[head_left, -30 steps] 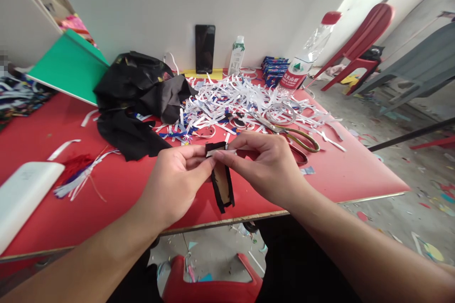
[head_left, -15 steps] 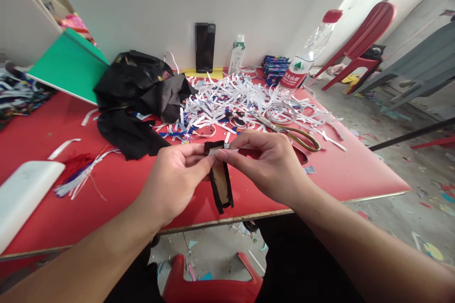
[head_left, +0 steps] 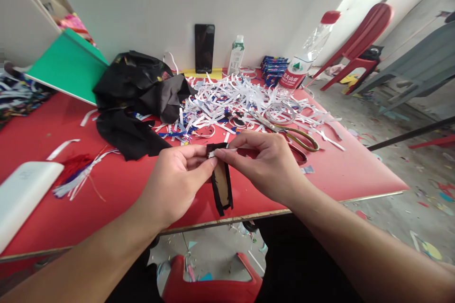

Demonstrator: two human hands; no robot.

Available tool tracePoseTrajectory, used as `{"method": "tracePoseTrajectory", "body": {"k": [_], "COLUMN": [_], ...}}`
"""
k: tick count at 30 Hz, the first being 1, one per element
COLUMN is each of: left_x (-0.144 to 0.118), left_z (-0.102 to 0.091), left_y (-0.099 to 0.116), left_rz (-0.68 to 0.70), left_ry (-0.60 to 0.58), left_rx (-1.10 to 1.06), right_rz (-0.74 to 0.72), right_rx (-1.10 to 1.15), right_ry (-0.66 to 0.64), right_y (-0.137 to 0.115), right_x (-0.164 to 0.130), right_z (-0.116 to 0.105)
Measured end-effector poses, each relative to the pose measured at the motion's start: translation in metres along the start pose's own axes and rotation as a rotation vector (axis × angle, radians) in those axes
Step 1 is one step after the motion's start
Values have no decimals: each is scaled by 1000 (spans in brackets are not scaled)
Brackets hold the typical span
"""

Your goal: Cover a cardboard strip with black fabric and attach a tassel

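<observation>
Your left hand (head_left: 174,182) and right hand (head_left: 265,168) meet at the centre of the frame, above the near edge of the red table (head_left: 337,175). Both pinch the top of a black-edged strip (head_left: 222,184) with a brown face — it hangs down from your fingers (head_left: 202,170), tilted slightly. Your right fingers are also closed on a small white tab (head_left: 222,151) at the strip's top edge.

Just behind your right hand lie scissors (head_left: 289,133), partly on a heap of white paper shreds (head_left: 234,102) in the middle of the frame. Left of the heap sits a black cloth (head_left: 138,97) — beyond it a green board (head_left: 69,66) at the upper left. A phone (head_left: 204,48) leans on the wall at top centre, with a small carton (head_left: 236,55) and a bottle (head_left: 305,64) to its right. A white slab (head_left: 23,196) lies at the lower left.
</observation>
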State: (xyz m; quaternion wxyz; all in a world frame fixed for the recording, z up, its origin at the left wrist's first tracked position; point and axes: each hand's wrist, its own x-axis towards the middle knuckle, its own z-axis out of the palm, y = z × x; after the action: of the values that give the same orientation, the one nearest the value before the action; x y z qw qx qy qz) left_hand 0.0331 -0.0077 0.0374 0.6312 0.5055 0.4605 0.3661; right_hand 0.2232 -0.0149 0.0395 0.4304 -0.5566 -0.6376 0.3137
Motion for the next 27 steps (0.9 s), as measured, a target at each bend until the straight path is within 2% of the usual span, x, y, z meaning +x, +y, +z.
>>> {"method": "tracePoseTrajectory", "body": {"k": [7, 12, 15, 18, 23, 27], "left_x": [-5, -4, -3, -4, -2, 0], "left_z": [1, 2, 1, 0, -2, -2], "left_y": [2, 1, 0, -2, -5, -6], "left_rz": [58, 105, 120, 132, 165, 148], "left_ry": [-12, 56, 97, 119, 171, 157], "left_rx": [8, 105, 180, 244, 236, 243], "right_rz": [8, -13, 23, 68, 104, 103], "right_rx": [-10, -150, -202, -128, 35, 19], "right_ry": [-14, -7, -49, -76, -52, -24], "right_y": [2, 0, -1, -1, -1, -4], "right_x": [1, 2, 2, 3, 5, 4], "right_z": [0, -7, -12, -16, -17, -17]}}
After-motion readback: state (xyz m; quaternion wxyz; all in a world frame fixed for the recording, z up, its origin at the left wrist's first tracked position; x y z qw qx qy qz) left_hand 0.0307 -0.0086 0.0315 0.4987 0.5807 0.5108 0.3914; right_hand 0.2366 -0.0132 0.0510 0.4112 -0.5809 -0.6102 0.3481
